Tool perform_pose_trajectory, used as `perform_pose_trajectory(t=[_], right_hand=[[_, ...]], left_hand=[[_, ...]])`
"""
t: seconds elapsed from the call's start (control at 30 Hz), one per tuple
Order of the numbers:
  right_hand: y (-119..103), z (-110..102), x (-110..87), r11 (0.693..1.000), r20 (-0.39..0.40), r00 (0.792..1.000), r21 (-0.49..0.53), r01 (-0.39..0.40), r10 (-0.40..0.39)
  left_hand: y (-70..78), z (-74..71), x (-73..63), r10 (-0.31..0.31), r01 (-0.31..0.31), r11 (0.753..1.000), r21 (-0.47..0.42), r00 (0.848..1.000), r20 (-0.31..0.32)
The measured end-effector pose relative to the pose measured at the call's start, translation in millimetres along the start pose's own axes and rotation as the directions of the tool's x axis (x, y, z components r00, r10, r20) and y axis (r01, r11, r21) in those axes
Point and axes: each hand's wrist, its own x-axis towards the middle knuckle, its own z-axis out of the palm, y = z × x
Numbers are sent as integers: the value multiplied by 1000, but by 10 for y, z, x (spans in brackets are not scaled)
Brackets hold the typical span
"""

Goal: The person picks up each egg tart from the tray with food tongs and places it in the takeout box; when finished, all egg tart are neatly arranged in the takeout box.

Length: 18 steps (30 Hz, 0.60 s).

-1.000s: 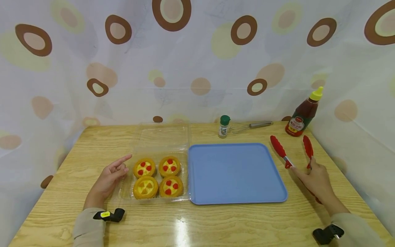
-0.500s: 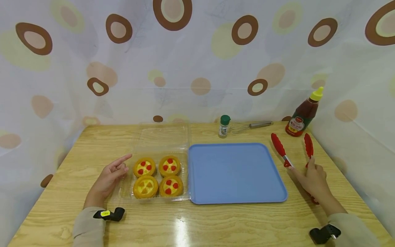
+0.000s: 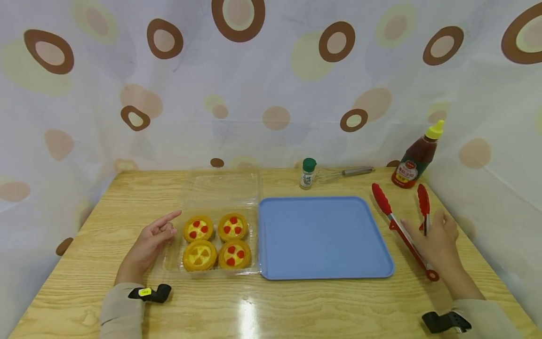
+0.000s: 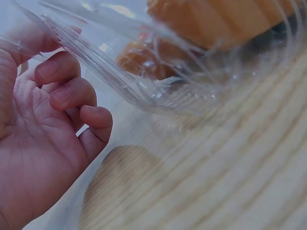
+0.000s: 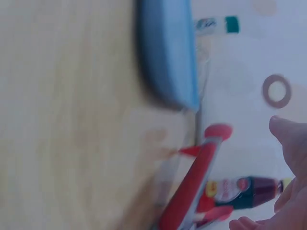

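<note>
In the head view my left hand (image 3: 147, 245) is at the left rim of an open clear plastic container (image 3: 169, 263). Its thumb lies over the rim, the index finger points forward, and the others curl against the container's outside, as the left wrist view shows. Inside sit several egg tarts (image 3: 199, 255), most topped with red pieces. My right hand (image 3: 440, 245), fingers spread, is over the red-and-silver tongs (image 3: 408, 238), which lie spread on the table. The right wrist view shows a space between that hand and the tongs (image 5: 189, 189).
A blue tray (image 3: 323, 238) lies right of the container. Behind it are a green-capped shaker (image 3: 307, 173) and a whisk (image 3: 345, 173). A red sauce bottle (image 3: 412, 162) with a yellow cap stands at the back right. A patterned curtain (image 3: 254, 94) bounds the table.
My right hand first moves the tongs slightly forward and left, then lets go of them, its fingers spreading and shifting right. My left hand, the container and the tarts stay put.
</note>
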Motion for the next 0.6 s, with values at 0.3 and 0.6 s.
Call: perform_pose_trajectory(t=[0.3,0.6], right_hand=[[-686,117,-17,972,79,993,222,71,-90],[-1432,714,92,841,310,933,541,-13,-185]], left_hand=[[51,32,-27,-60,61,998,29,996,-60],[117,75,-34,-187,206,972,108,968,-165]])
